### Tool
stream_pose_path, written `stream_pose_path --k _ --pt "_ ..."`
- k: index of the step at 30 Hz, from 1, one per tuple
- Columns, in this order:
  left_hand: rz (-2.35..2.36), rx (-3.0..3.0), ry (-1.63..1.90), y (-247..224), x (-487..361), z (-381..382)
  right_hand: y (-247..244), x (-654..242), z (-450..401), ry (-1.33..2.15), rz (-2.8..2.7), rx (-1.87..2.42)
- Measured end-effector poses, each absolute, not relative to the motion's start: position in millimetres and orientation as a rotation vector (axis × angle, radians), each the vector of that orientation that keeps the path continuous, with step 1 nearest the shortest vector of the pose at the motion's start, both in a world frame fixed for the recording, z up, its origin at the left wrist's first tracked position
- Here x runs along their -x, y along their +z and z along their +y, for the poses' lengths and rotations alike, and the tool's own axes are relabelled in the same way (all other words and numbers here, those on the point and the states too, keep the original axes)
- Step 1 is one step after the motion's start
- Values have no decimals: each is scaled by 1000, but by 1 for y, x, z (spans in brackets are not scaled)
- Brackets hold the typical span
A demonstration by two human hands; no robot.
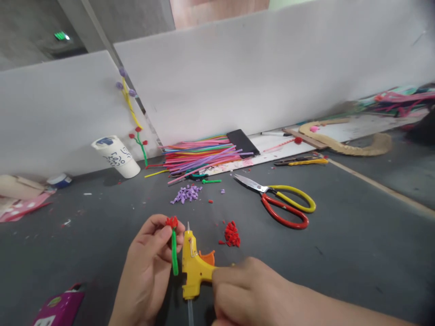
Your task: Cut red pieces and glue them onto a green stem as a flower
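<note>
Pinched between the thumb and fingers of my left hand (151,258) is a small red flower (174,249) with a green fuzzy stem hanging down. Just right of it is a yellow glue gun (195,269) with an orange trigger, its nozzle pointing away from me and a clear glue stick at its rear. My right hand (243,287), slightly blurred, has its fingers closed round the end of the gun's handle. Beyond the gun lie a pile of red pieces (232,234) and a pile of purple pieces (186,194).
Scissors (278,199) with red and yellow handles lie at right. Behind are pipe cleaners (200,156), a black phone-like slab (243,142), a white cup (117,156) and a yellow cutter (302,161). A purple box (59,308) sits at near left.
</note>
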State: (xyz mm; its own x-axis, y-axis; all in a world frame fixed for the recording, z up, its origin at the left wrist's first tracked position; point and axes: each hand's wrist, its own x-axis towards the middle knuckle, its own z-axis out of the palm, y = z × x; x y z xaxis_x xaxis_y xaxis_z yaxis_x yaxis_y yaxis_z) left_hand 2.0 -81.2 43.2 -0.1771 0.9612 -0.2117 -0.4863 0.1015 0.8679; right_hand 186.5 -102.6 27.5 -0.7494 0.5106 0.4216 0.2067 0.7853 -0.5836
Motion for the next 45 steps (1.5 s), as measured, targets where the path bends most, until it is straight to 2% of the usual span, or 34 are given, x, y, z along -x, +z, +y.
stream_pose_path --k 3,8,13,15,18,21,27,33,40,45 --pt "1005 -616 1427 41 1 -77 17 -179 -102 583 -2514 516" --pt "985 -684 1442 40 6 -76 11 -167 -98 443 -2434 980" --pt "1004 -712 1441 44 8 -76 11 -165 -96 260 -2383 908" --pt "1021 -726 1422 48 7 -76 18 -167 -93 337 -2238 942" --pt "1042 -764 1401 55 2 -78 34 -169 -85 663 -2037 1059" --pt "1046 -818 1387 60 -4 -81 47 -167 -76 865 -2034 1067" --pt "1094 -839 1546 65 4 -77 45 -159 -78 532 -2266 1030" --pt "1156 -734 1705 63 39 -44 30 -164 -87 340 -2488 1071" --pt "1031 -757 1514 44 21 -50 21 -148 -96 197 -2702 1251" --pt "958 -758 1405 42 16 -66 15 -138 -93 286 -2712 1247"
